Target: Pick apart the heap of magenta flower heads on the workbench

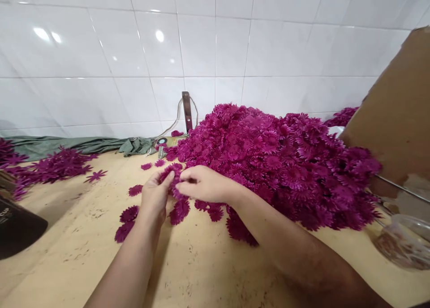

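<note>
A big heap of magenta fabric flower heads lies on the pale wooden table. At the heap's near left edge my left hand and my right hand meet, both with fingers pinched on one magenta flower head held just above the table. Loose flower heads lie flat on the wood around and under the hands.
A smaller pile of the same flowers lies at the left. A green cloth runs along the white tiled wall. A cardboard box stands at right, a clear plastic container below it, a dark object at the left edge.
</note>
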Demonstrator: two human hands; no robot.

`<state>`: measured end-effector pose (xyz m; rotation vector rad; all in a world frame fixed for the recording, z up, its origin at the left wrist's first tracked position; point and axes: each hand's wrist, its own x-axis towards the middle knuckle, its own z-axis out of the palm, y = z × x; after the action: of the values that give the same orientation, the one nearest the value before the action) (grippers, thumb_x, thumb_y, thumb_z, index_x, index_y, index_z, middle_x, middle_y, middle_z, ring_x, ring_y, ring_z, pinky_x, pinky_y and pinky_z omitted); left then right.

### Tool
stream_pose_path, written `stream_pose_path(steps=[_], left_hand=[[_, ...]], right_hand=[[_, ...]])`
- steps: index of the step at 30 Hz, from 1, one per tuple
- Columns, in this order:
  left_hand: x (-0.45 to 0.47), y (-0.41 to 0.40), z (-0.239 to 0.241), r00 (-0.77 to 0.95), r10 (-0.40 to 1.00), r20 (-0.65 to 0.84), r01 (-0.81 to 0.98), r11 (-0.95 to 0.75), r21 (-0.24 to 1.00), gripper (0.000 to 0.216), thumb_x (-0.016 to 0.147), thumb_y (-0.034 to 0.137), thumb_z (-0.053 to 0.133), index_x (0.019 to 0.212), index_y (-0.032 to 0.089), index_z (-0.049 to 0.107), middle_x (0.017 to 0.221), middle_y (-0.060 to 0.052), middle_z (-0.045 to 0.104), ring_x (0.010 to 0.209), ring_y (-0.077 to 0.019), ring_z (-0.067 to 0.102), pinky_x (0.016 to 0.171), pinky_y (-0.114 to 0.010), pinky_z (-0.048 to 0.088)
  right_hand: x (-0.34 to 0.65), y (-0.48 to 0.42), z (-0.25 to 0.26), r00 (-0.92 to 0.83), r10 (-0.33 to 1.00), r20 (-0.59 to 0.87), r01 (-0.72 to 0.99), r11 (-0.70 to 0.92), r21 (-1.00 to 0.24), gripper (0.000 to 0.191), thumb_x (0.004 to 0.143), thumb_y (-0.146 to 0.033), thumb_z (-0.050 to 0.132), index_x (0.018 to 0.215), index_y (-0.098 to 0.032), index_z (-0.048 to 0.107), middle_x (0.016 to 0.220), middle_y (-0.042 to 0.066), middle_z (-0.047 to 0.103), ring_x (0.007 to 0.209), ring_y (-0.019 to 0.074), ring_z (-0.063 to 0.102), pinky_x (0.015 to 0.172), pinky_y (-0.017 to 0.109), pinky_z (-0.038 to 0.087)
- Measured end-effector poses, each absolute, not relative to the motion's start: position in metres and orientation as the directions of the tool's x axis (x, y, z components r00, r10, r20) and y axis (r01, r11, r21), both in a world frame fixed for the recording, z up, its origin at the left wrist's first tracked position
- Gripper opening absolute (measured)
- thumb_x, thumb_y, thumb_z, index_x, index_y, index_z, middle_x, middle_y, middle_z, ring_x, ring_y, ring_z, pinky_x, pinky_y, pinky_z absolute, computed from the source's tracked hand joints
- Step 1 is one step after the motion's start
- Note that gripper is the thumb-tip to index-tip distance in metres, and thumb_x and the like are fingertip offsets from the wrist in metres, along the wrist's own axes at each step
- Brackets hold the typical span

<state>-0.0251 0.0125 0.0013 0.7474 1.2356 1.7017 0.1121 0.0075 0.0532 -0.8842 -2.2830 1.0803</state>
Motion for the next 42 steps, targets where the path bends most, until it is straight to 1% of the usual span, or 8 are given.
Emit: stream_pose_path(steps=[4, 9, 14, 20, 27, 34, 38, 42], left_hand=[[-0.018, 0.016, -0.008, -0.390, 0.921, 0.012, -0.237, -0.113, 0.965, 0.041, 0.035, 0.037, 0.080, 0.061, 0.015, 0.057, 0.048, 0.005, 0.052, 0.043, -0.0066, 0.042, 0.046, -0.022, 0.036], [-0.022, 0.014, -0.007, -0.448, 0.894, -0.001, -0.238, -0.118, 0.964, 0.041, 0.041, 0.047, 0.077, 0.055, 0.016, 0.054, 0.042, 0.006, 0.046, 0.039, -0.0055, 0.037, 0.042, -0.021, 0.031], [-0.016, 0.010, -0.002, -0.382, 0.924, 0.018, -0.167, -0.088, 0.982, 0.047, 0.039, 0.054, 0.075, 0.046, 0.017, 0.048, 0.037, 0.006, 0.041, 0.036, -0.0040, 0.031, 0.038, -0.020, 0.024], [-0.012, 0.006, -0.001, -0.223, 0.970, 0.091, -0.076, -0.110, 0.991, 0.052, 0.036, 0.062, 0.072, 0.044, 0.017, 0.048, 0.036, 0.005, 0.041, 0.035, -0.0046, 0.031, 0.038, -0.021, 0.023], [-0.016, 0.008, -0.004, -0.227, 0.971, 0.074, -0.023, -0.082, 0.996, 0.059, 0.036, 0.071, 0.066, 0.038, 0.019, 0.039, 0.034, 0.006, 0.034, 0.033, -0.0035, 0.024, 0.037, -0.021, 0.017], [-0.019, 0.008, -0.007, -0.247, 0.961, 0.125, -0.026, -0.136, 0.990, 0.057, 0.050, 0.072, 0.060, 0.040, 0.020, 0.038, 0.037, 0.004, 0.035, 0.037, -0.0061, 0.029, 0.038, -0.022, 0.025], [-0.023, 0.011, -0.010, -0.307, 0.930, 0.202, 0.036, -0.201, 0.979, 0.043, 0.056, 0.059, 0.066, 0.057, 0.017, 0.055, 0.052, 0.002, 0.050, 0.050, -0.0095, 0.044, 0.052, -0.024, 0.039], [-0.026, 0.014, -0.014, -0.446, 0.829, 0.338, 0.267, -0.237, 0.934, 0.044, 0.059, 0.049, 0.065, 0.091, 0.019, 0.062, 0.095, -0.005, 0.057, 0.084, -0.0183, 0.055, 0.074, -0.032, 0.045]], right_hand=[[0.122, 0.027, 0.044, -0.504, 0.834, 0.223, 0.365, 0.440, -0.821, 0.027, 0.067, -0.022, 0.051, 0.057, -0.019, 0.026, 0.051, -0.006, 0.030, 0.046, 0.0050, 0.035, 0.042, 0.018, 0.026], [0.117, 0.038, 0.032, -0.416, 0.908, 0.050, 0.337, 0.205, -0.919, 0.019, 0.066, -0.013, 0.050, 0.072, -0.021, 0.034, 0.052, -0.005, 0.050, 0.047, 0.0100, 0.052, 0.046, 0.021, 0.040], [0.110, 0.041, 0.024, -0.373, 0.911, 0.175, 0.353, 0.314, -0.881, 0.014, 0.073, -0.010, 0.046, 0.084, -0.019, 0.049, 0.066, -0.003, 0.054, 0.056, 0.0082, 0.049, 0.055, 0.022, 0.040], [0.112, 0.045, 0.017, -0.478, 0.872, 0.107, 0.133, 0.192, -0.972, 0.016, 0.078, -0.030, 0.057, 0.085, -0.016, 0.056, 0.064, -0.004, 0.048, 0.055, 0.0058, 0.041, 0.053, 0.020, 0.035], [0.115, 0.040, 0.020, -0.655, 0.747, 0.116, -0.126, 0.043, -0.991, 0.014, 0.076, -0.028, 0.061, 0.080, -0.015, 0.058, 0.051, -0.008, 0.042, 0.045, 0.0033, 0.035, 0.043, 0.017, 0.027], [0.112, 0.047, 0.022, -0.358, 0.930, 0.083, -0.155, 0.029, -0.988, 0.011, 0.075, -0.016, 0.058, 0.066, -0.016, 0.051, 0.047, -0.009, 0.043, 0.040, 0.0025, 0.037, 0.042, 0.016, 0.028], [0.117, 0.053, 0.022, -0.249, 0.966, 0.067, -0.140, 0.033, -0.990, 0.017, 0.076, -0.021, 0.056, 0.062, -0.017, 0.048, 0.042, -0.009, 0.040, 0.038, 0.0039, 0.037, 0.042, 0.017, 0.028], [0.116, 0.052, 0.019, -0.254, 0.961, 0.105, -0.084, 0.087, -0.993, 0.023, 0.073, -0.025, 0.060, 0.057, -0.016, 0.046, 0.042, -0.009, 0.042, 0.039, 0.0038, 0.036, 0.044, 0.018, 0.028]])
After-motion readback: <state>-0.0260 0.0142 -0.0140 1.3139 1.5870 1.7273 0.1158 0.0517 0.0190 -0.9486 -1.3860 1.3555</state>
